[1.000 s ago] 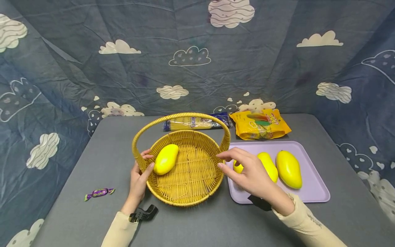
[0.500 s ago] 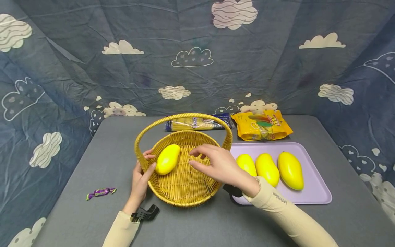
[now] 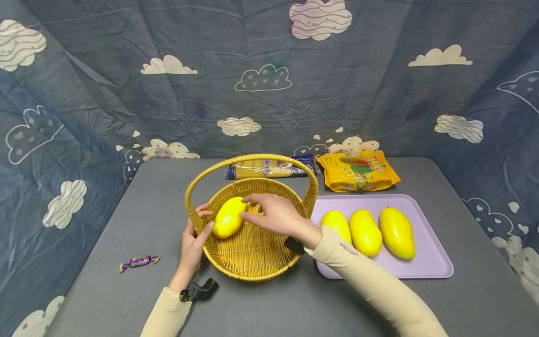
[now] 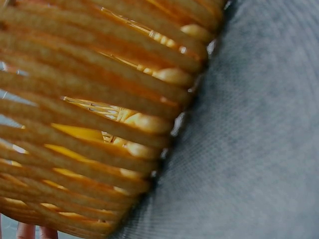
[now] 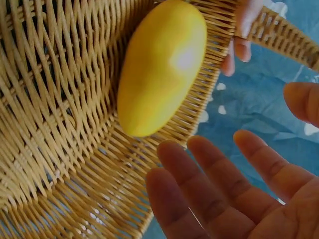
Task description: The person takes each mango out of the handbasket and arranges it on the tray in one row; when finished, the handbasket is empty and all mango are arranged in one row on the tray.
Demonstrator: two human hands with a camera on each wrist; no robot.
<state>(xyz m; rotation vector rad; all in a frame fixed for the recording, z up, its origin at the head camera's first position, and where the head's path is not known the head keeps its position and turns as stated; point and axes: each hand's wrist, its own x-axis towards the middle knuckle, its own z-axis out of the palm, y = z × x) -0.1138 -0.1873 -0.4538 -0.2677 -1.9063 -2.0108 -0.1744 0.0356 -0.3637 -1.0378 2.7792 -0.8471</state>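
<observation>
A round yellow wicker basket (image 3: 252,269) with an arched handle stands at mid-table, one yellow mango (image 3: 227,220) lying against its left side. At that side, my left hand (image 3: 191,250) grips the rim by the handle's base, thumb on the inside. My right hand (image 3: 273,214) reaches over the basket from the right, thumb and fingers spread and fingertips right beside the mango. In the right wrist view a gap shows between the fingertips and the mango (image 5: 162,69). Woven basket wall (image 4: 89,99) fills much of the left wrist view.
To the right, a lilac tray (image 3: 433,262) bears 3 more mangoes (image 3: 397,232). Behind stand a spaghetti pack (image 3: 269,168) and a yellow bag (image 3: 360,171). A purple wrapped candy (image 3: 140,262) lies on the left of the table.
My right hand has moved left, from the basket's right rim across the inside to the mango. My left hand stays at the left rim, and the mango has kept its place.
</observation>
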